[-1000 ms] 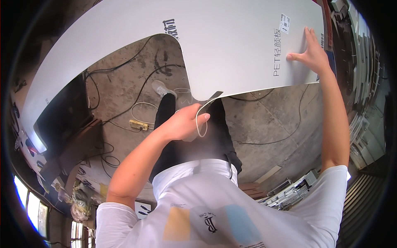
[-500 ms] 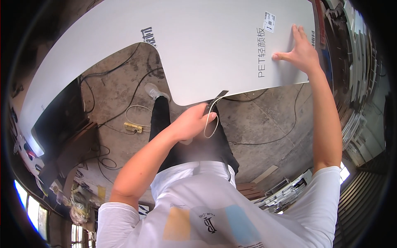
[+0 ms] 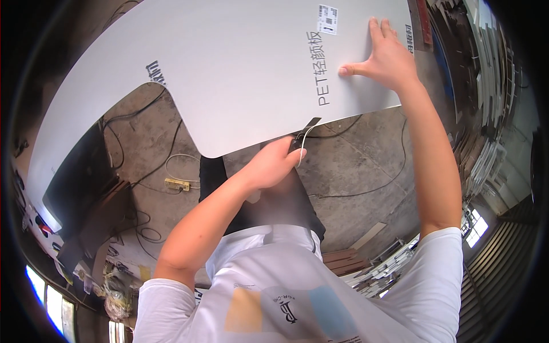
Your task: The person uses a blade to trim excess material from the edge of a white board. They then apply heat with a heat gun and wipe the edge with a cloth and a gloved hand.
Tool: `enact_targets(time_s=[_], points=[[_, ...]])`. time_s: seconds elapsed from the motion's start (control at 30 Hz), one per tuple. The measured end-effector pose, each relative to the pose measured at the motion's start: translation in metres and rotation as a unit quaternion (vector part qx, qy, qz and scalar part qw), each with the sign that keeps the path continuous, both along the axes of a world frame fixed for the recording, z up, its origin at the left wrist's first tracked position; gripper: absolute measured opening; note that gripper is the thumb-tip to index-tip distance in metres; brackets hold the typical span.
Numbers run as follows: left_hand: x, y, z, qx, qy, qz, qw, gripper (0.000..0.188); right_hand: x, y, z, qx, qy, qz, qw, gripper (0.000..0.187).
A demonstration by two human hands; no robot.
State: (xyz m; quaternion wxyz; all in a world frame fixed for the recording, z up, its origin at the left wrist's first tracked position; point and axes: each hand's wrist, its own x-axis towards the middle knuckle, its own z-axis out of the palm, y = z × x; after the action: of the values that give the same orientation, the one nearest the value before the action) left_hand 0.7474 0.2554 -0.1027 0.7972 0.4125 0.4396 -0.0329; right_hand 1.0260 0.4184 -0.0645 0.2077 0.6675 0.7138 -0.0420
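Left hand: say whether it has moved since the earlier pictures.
Yes: the left hand has moved right along the white panel, away from its near rounded corner.

A white short-sleeved cotton-look T-shirt point(image 3: 274, 268) covers the torso, its loose sleeves point(image 3: 166, 303) ending above the elbows. Across the shirt's front run a pale orange rectangular print point(image 3: 243, 310), a small black emblem point(image 3: 286, 311) and a light blue slanted rectangular print point(image 3: 334, 308), with fine dark lettering close by. Below the hem are black full-length trousers point(image 3: 212, 180). The left hand point(image 3: 277, 162) and right hand point(image 3: 392, 60) are bare.
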Motion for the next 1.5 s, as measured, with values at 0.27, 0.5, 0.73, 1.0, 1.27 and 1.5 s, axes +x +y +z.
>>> enact_targets(time_s=[0.27,0.5,0.73,1.0,1.27,1.5], points=[[0.07,0.006,-0.006,0.021,-0.023,0.009,0.999,0.03,-0.001,-0.001,0.001,0.0,-0.002,-0.004,1.0,0.151],[0.119,0.017,-0.01,0.037,-0.016,-0.007,0.999,0.032,-0.007,0.005,0.007,-0.026,-0.004,-0.014,1.0,0.146],[0.153,0.028,-0.002,0.022,-0.033,0.025,0.999,0.04,-0.009,0.008,0.01,-0.06,-0.007,-0.017,0.998,0.143],[0.189,0.033,0.0,-0.005,-0.063,0.042,0.997,0.052,-0.01,0.004,0.008,-0.053,0.055,-0.057,0.995,0.14],[0.213,0.022,-0.02,0.019,-0.159,0.093,0.983,0.051,-0.009,0.009,0.017,-0.106,0.059,-0.076,0.99,0.136],[0.239,0.003,-0.037,0.021,-0.207,0.218,0.953,0.04,-0.01,0.01,0.014,-0.113,0.051,-0.065,0.99,0.136]])
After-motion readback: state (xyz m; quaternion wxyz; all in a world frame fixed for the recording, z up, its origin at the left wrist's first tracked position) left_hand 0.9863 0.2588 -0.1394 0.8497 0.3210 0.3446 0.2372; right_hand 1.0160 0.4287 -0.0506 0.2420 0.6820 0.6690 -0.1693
